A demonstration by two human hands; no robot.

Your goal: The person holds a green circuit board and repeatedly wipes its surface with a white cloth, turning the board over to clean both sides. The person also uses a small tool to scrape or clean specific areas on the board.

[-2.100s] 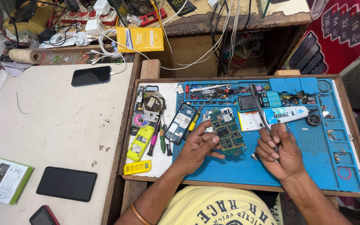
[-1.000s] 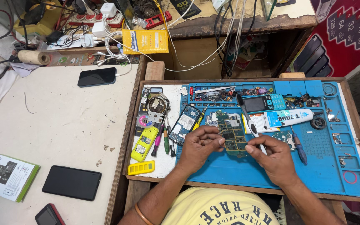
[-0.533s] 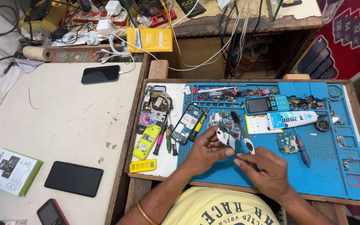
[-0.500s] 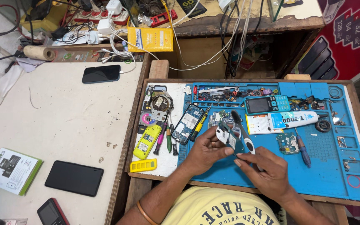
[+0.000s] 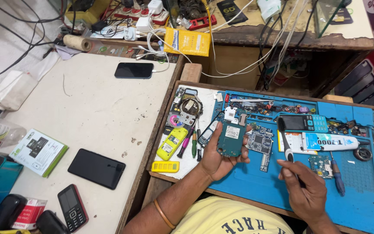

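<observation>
cluttering a blue repair mat (image 5: 369, 203) beside a pale tabletop (image 5: 87, 104)

Green board (image 5: 231, 138) with a white label, against a bright blue mat (image 5: 360, 190). Yellow phone (image 5: 172, 143), yellow keypad (image 5: 165, 166), pink and green screwdrivers (image 5: 190, 143), white-and-black brush (image 5: 285, 138), blue-and-white tube (image 5: 330, 141). Cream, scuffed surface (image 5: 83, 108) under black phones (image 5: 96, 168); yellow shirt (image 5: 234, 219) with black lettering, orange bangle (image 5: 162, 214).

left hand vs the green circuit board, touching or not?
Touching. The head view shows the left hand cupped under the green circuit board, lifted off the blue mat, with the thumb on its left edge and fingertips wrapped over its right edge.
</observation>
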